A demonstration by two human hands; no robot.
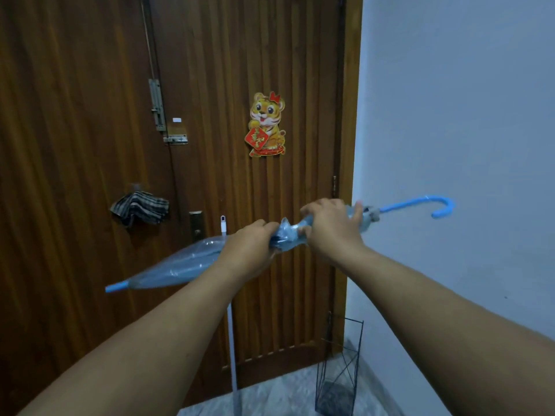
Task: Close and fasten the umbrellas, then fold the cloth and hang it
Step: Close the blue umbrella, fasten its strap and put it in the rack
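Observation:
A clear plastic umbrella (180,262) with a light blue tip and a blue hooked handle (435,205) lies almost level in front of me, collapsed. My left hand (249,247) grips its bunched canopy near the middle. My right hand (330,226) wraps the canopy further toward the handle, thumb out. A striped grey cloth (139,207) hangs folded from a hook on the left door leaf. A second, white-shafted umbrella (231,340) leans upright against the door behind my arms, partly hidden.
A brown wooden door (90,115) fills the view, with a bolt (157,105), a lock plate and a tiger sticker (266,124). A black wire umbrella stand (339,370) sits on the floor in the corner by the pale blue wall (465,115).

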